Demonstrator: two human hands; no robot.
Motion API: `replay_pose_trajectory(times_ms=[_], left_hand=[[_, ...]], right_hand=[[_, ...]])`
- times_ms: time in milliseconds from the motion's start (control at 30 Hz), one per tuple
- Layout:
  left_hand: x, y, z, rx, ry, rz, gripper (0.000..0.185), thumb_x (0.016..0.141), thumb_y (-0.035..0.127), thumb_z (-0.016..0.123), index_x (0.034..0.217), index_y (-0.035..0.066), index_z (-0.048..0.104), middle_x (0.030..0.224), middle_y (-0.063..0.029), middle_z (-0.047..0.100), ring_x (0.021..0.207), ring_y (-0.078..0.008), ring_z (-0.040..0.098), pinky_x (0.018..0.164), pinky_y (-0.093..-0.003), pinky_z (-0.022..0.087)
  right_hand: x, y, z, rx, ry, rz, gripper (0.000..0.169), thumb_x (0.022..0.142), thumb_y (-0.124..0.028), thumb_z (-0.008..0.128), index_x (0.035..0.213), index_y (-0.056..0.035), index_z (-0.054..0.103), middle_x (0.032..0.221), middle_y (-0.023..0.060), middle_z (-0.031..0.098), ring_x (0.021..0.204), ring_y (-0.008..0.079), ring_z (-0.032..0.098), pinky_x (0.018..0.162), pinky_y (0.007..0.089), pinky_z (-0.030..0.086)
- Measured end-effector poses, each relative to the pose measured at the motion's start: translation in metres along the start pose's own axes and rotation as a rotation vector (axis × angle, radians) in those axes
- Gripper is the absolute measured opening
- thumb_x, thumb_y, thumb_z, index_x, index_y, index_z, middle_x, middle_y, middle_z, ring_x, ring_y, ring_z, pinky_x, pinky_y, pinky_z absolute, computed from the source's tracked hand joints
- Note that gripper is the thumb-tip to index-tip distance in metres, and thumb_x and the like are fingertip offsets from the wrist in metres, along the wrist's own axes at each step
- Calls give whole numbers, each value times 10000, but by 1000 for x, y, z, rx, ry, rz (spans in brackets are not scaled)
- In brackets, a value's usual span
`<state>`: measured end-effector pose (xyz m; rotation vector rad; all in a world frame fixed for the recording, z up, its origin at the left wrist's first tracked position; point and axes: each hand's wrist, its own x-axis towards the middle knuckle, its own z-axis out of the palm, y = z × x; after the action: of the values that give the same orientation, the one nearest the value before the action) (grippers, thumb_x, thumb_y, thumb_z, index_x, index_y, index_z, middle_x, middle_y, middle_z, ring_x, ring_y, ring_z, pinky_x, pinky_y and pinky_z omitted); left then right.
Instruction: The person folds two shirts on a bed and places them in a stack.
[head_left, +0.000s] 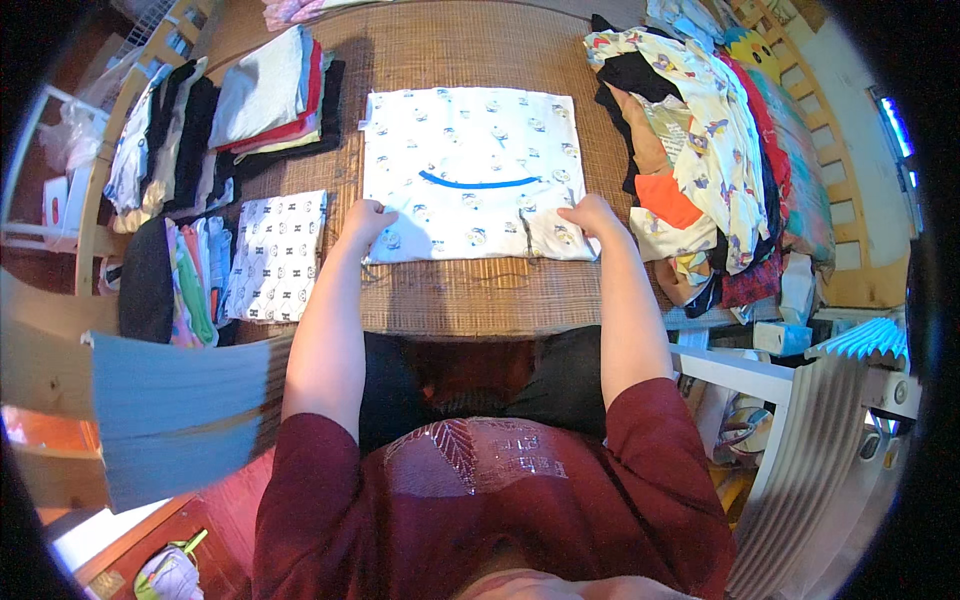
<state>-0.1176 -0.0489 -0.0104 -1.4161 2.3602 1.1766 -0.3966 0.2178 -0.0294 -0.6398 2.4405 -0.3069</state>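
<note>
A white printed garment (465, 142) with a blue curved neckline trim lies spread as a flat rectangle on the woven mat (480, 300) before me. Its near left edge is pinched by my left hand (369, 223), thumb on top. At the near right edge, my right hand (590, 219) grips the cloth the same way. A dark cord or mark runs down the cloth near its right side. To the left of my left forearm lies a folded white cloth (277, 255) with small dark prints.
Stacks of folded clothes (262, 97) stand at the back left, with more upright folded clothes (199, 277) nearer me. On the right is a loose heap of clothes (697, 150). Wooden rails (825, 142) border both sides; a blue-grey cloth (187, 420) hangs at near left.
</note>
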Motion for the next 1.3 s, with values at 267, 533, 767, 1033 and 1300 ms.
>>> replay_pose_trajectory(times_ms=[267, 533, 767, 1033, 1300], left_hand=[[4, -3, 5, -122, 22, -82, 341, 700, 282, 697, 853, -17, 635, 740, -136, 629, 649, -201, 610, 581, -322, 478], [35, -19, 20, -99, 143, 93, 437, 729, 363, 643, 903, -37, 629, 811, -171, 637, 737, -234, 624, 662, -323, 477], [43, 1, 26, -197, 200, 56, 338, 734, 276, 644, 835, -45, 613, 757, -171, 624, 707, -261, 614, 634, -346, 461], [38, 10, 14, -154, 416, 197, 283, 788, 252, 615, 895, -8, 588, 725, -131, 604, 625, -168, 565, 577, -313, 436], [43, 5, 17, -322, 246, 123, 407, 758, 127, 651, 1117, 22, 492, 823, -124, 610, 699, -165, 587, 616, -282, 461]], right_hand=[[-21, 7, -10, -47, -131, -44, 398, 649, -299, 724, 741, 70, 607, 689, 170, 610, 588, 239, 597, 554, 343, 475], [-11, 5, -6, -145, -78, -148, 401, 721, -344, 659, 845, 34, 614, 750, 163, 632, 658, 263, 619, 610, 360, 475], [5, -31, 10, 98, 170, -88, 460, 754, -402, 603, 1019, -30, 554, 999, 176, 587, 941, 299, 564, 786, 385, 441], [28, -35, 6, 259, 371, -146, 357, 786, -331, 586, 987, -36, 563, 939, 157, 609, 893, 309, 579, 753, 395, 444], [22, -36, 7, 162, 354, -36, 388, 778, -351, 595, 990, -30, 545, 983, 186, 594, 936, 313, 569, 766, 414, 445]])
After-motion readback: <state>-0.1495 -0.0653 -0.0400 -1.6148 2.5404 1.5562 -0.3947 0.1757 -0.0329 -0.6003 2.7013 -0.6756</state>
